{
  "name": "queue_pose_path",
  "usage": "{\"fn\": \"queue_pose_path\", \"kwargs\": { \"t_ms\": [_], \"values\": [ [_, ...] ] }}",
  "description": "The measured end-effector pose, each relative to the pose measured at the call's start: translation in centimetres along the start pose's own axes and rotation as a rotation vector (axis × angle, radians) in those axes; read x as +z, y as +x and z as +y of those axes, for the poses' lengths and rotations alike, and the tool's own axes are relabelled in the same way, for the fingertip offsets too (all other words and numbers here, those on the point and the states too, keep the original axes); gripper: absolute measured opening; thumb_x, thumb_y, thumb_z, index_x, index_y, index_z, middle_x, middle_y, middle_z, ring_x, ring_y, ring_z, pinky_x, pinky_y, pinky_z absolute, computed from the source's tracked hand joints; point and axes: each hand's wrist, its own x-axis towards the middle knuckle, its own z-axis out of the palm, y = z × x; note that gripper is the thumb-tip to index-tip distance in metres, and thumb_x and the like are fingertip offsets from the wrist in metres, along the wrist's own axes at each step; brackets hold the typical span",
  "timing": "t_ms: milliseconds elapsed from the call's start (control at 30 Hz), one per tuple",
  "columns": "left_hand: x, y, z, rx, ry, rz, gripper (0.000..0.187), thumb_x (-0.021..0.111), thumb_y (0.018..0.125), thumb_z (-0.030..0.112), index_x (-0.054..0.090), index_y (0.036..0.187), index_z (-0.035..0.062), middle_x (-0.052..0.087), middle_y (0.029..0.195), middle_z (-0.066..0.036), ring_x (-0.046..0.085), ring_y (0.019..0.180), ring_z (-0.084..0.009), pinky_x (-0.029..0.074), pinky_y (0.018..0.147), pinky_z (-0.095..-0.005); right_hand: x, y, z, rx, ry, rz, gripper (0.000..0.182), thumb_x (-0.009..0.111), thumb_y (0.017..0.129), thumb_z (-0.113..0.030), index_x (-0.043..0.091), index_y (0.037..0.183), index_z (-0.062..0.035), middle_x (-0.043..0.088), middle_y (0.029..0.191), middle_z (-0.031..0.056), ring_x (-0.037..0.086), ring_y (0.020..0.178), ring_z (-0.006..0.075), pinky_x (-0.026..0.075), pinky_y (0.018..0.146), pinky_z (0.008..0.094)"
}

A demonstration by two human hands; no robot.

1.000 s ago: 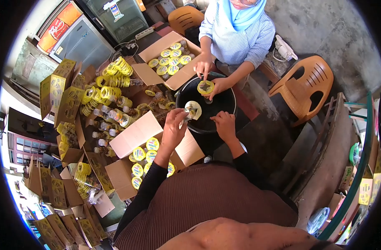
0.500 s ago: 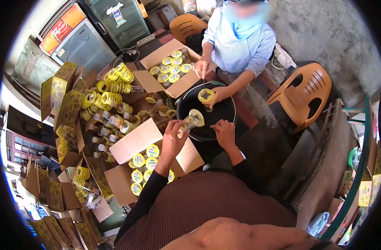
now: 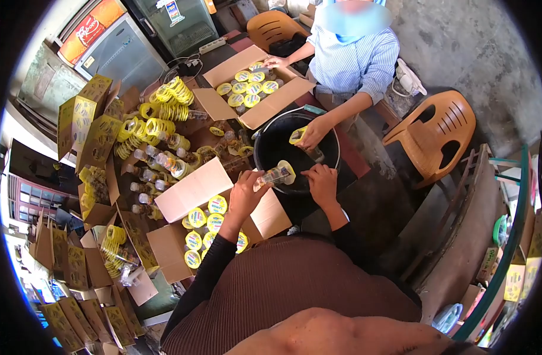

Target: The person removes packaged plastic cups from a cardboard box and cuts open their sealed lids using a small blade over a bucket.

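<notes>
My left hand (image 3: 245, 190) is wrapped round a clear plastic cup (image 3: 278, 174), tilted over the near left part of a black bucket (image 3: 265, 145). Its yellow-rimmed end points right, toward my right hand (image 3: 321, 181), whose fingers are bent together at the bucket's near edge; whether they hold anything is too small to tell. Across the bucket, a co-worker's hand (image 3: 313, 132) holds another yellow-topped cup (image 3: 298, 135), tipped over the bucket. Left of my left forearm, an open carton (image 3: 164, 248) holds several yellow-lidded cups (image 3: 214, 222).
A second open carton (image 3: 262, 115) of lidded cups stands at the back. Stacked yellow rims (image 3: 173, 92) and emptied cups lie at the left among cardboard boxes (image 3: 96, 136). An orange chair (image 3: 439, 133) is at the right.
The co-worker's one hand has moved from above their cup to the back carton, and their other hand has tipped the cup. The cup in my left hand has shifted slightly.
</notes>
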Motion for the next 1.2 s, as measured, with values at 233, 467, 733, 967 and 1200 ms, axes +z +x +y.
{"fn": "queue_pose_path", "kwargs": {
  "t_ms": [233, 467, 733, 967, 1200],
  "values": [
    [-0.9, 0.3, 0.2, 0.231, -0.008, 0.058, 0.042, 0.076, 0.074, -0.001, 0.068, 0.114, 0.0089, 0.06, 0.119, -0.013, 0.058, 0.109, -0.0343, 0.051, 0.092, -0.0434, 0.0, 0.3, 0.3, -0.008, 0.005, -0.01, 0.014, 0.069, 0.084, -0.011, 0.076, 0.093, -0.0195, 0.058, 0.087, -0.0021, 0.057, 0.091, 0.0193, 0.038, 0.085, 0.0375],
    [-0.9, 0.5, 1.2, 0.228, 0.025, 0.098, 0.042, 0.071, 0.076, -0.005, 0.069, 0.114, 0.0098, 0.058, 0.121, -0.013, 0.056, 0.108, -0.0351, 0.051, 0.093, -0.044, -0.1, 0.4, 0.4, -0.007, -0.01, -0.022, 0.013, 0.069, 0.085, -0.012, 0.075, 0.093, -0.0188, 0.057, 0.087, -0.0017, 0.057, 0.089, 0.0196, 0.038, 0.084, 0.0373],
    [-0.9, -0.2, 1.9, 0.231, 0.051, 0.119, 0.043, 0.069, 0.076, -0.007, 0.068, 0.115, 0.0106, 0.059, 0.118, -0.012, 0.056, 0.106, -0.0352, 0.051, 0.09, -0.0445, -0.2, 0.1, 0.1, -0.014, 0.0, -0.047, 0.013, 0.068, 0.086, -0.011, 0.076, 0.095, -0.0181, 0.057, 0.088, -0.0011, 0.056, 0.088, 0.0194, 0.037, 0.083, 0.0369],
    [0.2, -0.5, 1.3, 0.121, 0.075, 0.059, 0.042, 0.075, 0.078, 0.002, 0.068, 0.118, 0.012, 0.059, 0.118, -0.013, 0.059, 0.106, -0.0331, 0.054, 0.087, -0.0416, -0.3, 0.2, 0.0, -0.004, 0.008, -0.033, 0.013, 0.068, 0.086, -0.011, 0.076, 0.094, -0.0177, 0.057, 0.088, -0.0006, 0.056, 0.088, 0.0195, 0.037, 0.083, 0.0368],
    [0.4, -0.5, 0.5, 0.036, -0.084, 0.094, 0.042, 0.077, 0.075, 0.004, 0.067, 0.116, 0.0073, 0.059, 0.113, -0.014, 0.061, 0.101, -0.0347, 0.054, 0.086, -0.0428, -0.3, 0.3, 0.1, -0.019, -0.001, -0.01, 0.013, 0.069, 0.086, -0.011, 0.077, 0.094, -0.0187, 0.057, 0.087, -0.0013, 0.056, 0.087, 0.0191, 0.037, 0.082, 0.0367]
  ]
}}
